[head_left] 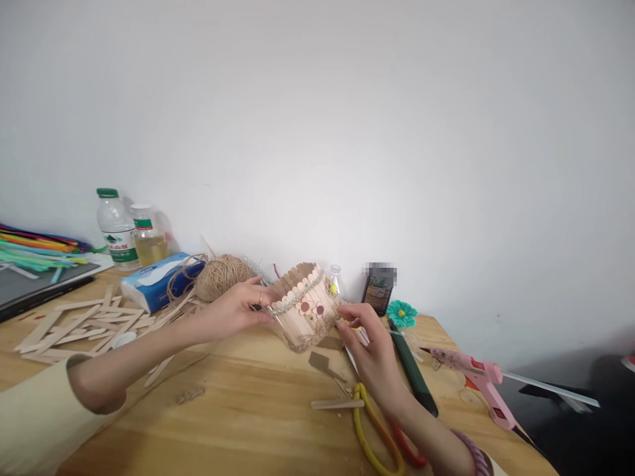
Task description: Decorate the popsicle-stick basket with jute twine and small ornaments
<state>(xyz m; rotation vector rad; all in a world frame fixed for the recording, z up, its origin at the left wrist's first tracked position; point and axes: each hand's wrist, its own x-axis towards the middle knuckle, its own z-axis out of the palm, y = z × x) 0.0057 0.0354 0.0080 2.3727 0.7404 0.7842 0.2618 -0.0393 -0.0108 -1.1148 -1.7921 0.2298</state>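
Note:
A small popsicle-stick basket (297, 316) is held tilted above the table, its scalloped rim edged with glittery trim. Flower shapes with dark brown centres decorate its side, and twine runs around its lower edge. At its left end, my left hand (238, 305) grips the rim, with some fingertips hidden behind the wall. On the opposite side, the thumb and fingers of my right hand (370, 344) are closed at the basket's right edge. Below the right hand lie yellow-and-red-handled scissors (370, 436) and a loose popsicle stick (335, 403).
Loose popsicle sticks (84, 324), a twine ball (223, 274), a tissue pack (153, 277) and two bottles (116, 228) occupy the left. Rightward are a phone (378, 291), a teal flower (402, 313), a dark green tool (414, 373) and a pink glue gun (476, 373) near the table edge.

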